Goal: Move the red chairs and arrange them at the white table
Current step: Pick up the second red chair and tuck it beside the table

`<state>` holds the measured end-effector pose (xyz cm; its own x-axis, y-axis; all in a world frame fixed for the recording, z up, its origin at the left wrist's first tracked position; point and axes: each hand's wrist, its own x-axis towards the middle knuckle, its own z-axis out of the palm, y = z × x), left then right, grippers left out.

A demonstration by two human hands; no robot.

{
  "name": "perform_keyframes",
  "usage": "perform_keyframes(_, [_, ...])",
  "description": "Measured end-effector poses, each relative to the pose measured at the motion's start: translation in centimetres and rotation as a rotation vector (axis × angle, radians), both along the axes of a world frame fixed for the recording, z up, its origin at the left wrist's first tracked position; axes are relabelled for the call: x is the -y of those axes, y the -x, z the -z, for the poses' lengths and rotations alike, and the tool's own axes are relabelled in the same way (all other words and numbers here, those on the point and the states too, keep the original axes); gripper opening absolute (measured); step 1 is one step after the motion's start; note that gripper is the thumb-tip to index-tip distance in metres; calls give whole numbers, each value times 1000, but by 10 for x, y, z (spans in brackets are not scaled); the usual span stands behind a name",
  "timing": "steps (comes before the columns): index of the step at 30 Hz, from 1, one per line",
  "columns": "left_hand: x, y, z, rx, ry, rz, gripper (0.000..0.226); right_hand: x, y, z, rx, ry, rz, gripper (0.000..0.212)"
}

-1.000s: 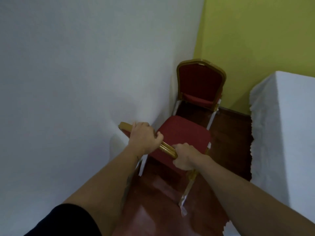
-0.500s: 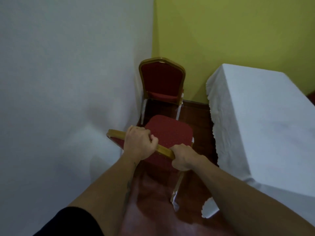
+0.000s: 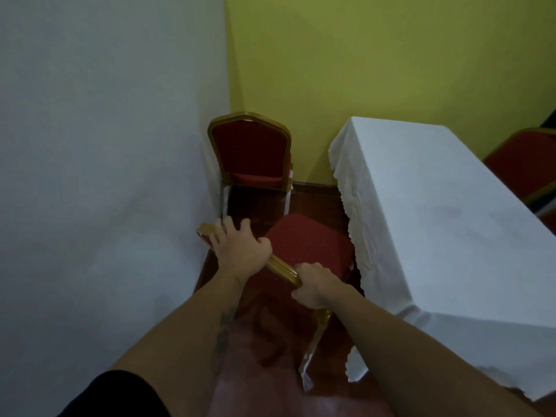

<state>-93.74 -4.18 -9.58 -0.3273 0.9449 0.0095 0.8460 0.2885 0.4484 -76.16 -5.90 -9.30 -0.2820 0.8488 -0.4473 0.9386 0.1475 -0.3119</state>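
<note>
Red-brown wood makes the floor, and it is shiny near the bottom of the view. Two walls meet in a corner: the white wall on the left and the yellow-green wall at the back. A white table stands on the right, with a white cloth that hangs down its sides and has a wavy edge.

I count three red chairs, one table and two hands. The near chair is in the middle, with its red seat just beside the hanging cloth. Its gold top rail runs slanted from left to right, and one gold leg with a pale wrap shows below. The corner chair stands upright where the two walls meet, facing this way, with pale wraps on its front legs. The far chair peeks out on the other side of the table at the right edge, and only part of its red back and gold frame shows.

Both hands are on the near chair's top rail. The left hand lies over the left part of the rail with the fingers spread out and loose, not wrapped tight. The right hand is curled tight around the right end of the rail. A black sleeve shows at the bottom left.
</note>
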Motion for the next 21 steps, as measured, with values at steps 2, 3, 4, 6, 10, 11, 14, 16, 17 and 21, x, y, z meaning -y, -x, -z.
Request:
perform_keyframes(2, [-4, -6, -13, 261, 143, -288, 92, -2, -1, 2, -9, -3, 11, 36])
perform_keyframes(3, [-6, -7, -18, 419, 192, -404, 102, -2, -2, 4, -12, -5, 15, 34])
perform_keyframes(4, [-8, -8, -19, 570, 204, -483, 108, -3, -3, 6, -17, -3, 22, 34])
perform_keyframes(6, [-12, -10, -15, 765, 168, -549, 109, -4, -5, 9, -25, 6, 26, 32])
perform_keyframes(10, [-19, -18, -4, 811, 100, -556, 114, -9, -14, 16, -64, 42, 3, 21])
perform_keyframes(11, [-22, -18, 1, 787, 81, -563, 114, -11, -15, 18, -77, 43, 4, 20])
perform_keyframes(14, [-39, -13, 14, 718, 63, -552, 108, -18, -18, 19, -53, 12, -8, 26])
perform_keyframes(16, [-49, -9, 17, 714, 65, -542, 101, -23, -16, 14, 3, -19, -40, 22])
perform_keyframes(17, [-54, -6, 18, 705, 65, -533, 96, -26, -13, 11, 20, -32, -44, 20])
perform_keyframes(21, [-77, 6, 23, 672, 47, -459, 94, -35, 2, 4, 53, -50, 6, 31])
